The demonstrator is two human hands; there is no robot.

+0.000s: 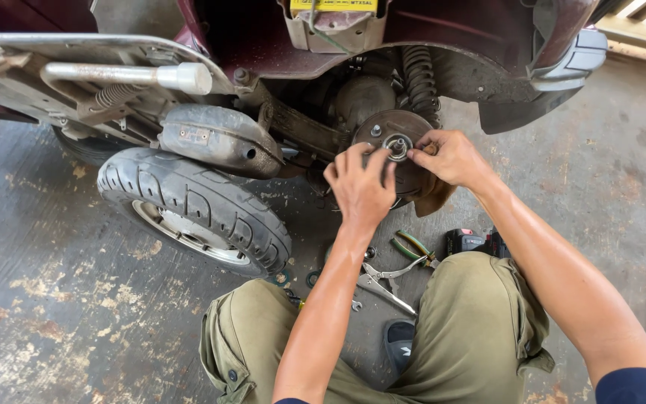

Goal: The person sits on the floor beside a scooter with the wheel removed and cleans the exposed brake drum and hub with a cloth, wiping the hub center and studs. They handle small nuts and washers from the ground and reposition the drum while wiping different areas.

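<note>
Far out to the left of the fingers is the metal footrest frame [76, 82] with its pale tube, and under that a removed wheel with a black tyre [196, 209] lies flat on the stained concrete floor [61, 314]. Just above the tyre, still left of the fingers, sits the grey exhaust muffler [218, 138], dull and a bit rusty.

Then the left hand [360, 187]: back of the hand faces the camera, fingers [364, 158] curled and close together, tips pressed against the left half of the round rusty brake hub [392, 150]. Can't tell whether it's really clamping the rim or just bracing on it, since the palm side is hidden.

The hub sits right between the two sets of fingertips, with the axle nut [398, 144] in its centre, just right of the left fingertips.

The right hand [450, 158] comes in from the right, thumb and forefinger [420, 155] pinched together right at the edge of that nut. Whatever is in the pinch is too small to make out. A brownish rag [435, 196] hangs just below that hand.

Straight above the fingers there's the coil shock spring [420, 75] under the maroon scooter body [487, 30].

Below the fingers, between the person's knees in olive trousers [480, 322], lie green-handled pliers [413, 247] and silver locking pliers [386, 280]; just right of those is a black and red power tool [476, 242].
</note>
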